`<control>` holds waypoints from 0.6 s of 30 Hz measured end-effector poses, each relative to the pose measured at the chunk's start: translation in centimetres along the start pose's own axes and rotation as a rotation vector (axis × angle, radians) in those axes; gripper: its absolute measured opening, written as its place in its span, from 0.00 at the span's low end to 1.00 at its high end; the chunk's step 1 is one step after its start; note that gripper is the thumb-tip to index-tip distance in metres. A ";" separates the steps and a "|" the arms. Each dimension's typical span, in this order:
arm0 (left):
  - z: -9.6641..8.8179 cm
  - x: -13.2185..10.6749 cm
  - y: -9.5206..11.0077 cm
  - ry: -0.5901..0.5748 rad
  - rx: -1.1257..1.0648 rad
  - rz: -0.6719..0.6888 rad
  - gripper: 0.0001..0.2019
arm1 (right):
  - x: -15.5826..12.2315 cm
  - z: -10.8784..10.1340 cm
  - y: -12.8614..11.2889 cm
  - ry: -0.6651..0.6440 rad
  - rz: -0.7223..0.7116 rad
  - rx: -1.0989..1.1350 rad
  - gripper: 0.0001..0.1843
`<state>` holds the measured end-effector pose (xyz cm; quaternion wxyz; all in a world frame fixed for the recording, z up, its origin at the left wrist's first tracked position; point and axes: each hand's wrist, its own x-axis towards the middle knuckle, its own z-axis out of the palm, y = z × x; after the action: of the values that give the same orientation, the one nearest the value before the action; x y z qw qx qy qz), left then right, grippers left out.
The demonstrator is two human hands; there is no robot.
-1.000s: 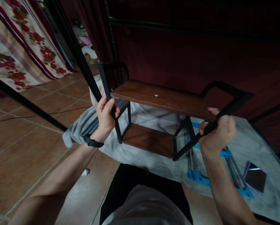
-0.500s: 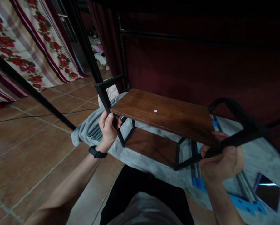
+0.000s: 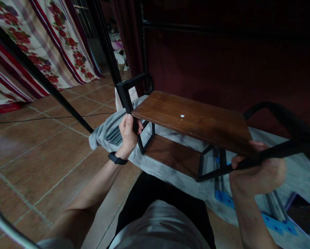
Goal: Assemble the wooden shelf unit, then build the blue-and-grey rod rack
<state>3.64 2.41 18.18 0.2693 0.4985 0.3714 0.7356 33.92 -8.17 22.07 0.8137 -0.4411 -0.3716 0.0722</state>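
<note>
A two-tier shelf with brown wooden boards and a black frame (image 3: 191, 119) is held between my hands, above a grey cloth. My left hand (image 3: 129, 133), with a black wristband, wraps round the frame's left upright by the upper board's corner. On the other side, my right hand (image 3: 258, 173) grips the black bar at the right end, some fingers under the upper board. A small white mark (image 3: 182, 116) shows on the upper board. Beneath it, the lower board (image 3: 172, 155) sits inside the frame, close over the cloth.
The grey cloth (image 3: 167, 188) covers the tiled floor (image 3: 53, 148) here. Blue-ended metal strips (image 3: 276, 221) and a phone (image 3: 301, 211) lie at the right. Black poles (image 3: 66, 110) slant down at the left. A flowered curtain (image 3: 48, 45) and a dark red one (image 3: 209, 65) hang behind.
The whole scene has shifted a little right and up as the view turned. The shelf's right end looks slightly nearer and tilted. Both hands keep their grip on the frame.
</note>
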 end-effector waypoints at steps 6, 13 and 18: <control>0.0 -0.2 0.2 0.000 -0.022 0.023 0.20 | 0.5 0.1 0.7 -0.025 0.050 0.067 0.15; -1.6 0.3 0.1 -0.020 -0.127 0.062 0.17 | -0.4 -1.0 1.2 -0.121 0.137 0.100 0.18; -1.7 1.3 1.1 0.031 -0.068 0.076 0.19 | -0.4 -2.2 2.1 -0.061 0.120 0.018 0.16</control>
<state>1.59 2.33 19.38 0.2522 0.4914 0.3312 0.7650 35.51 -8.55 19.52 0.8000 -0.4529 -0.3686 0.1378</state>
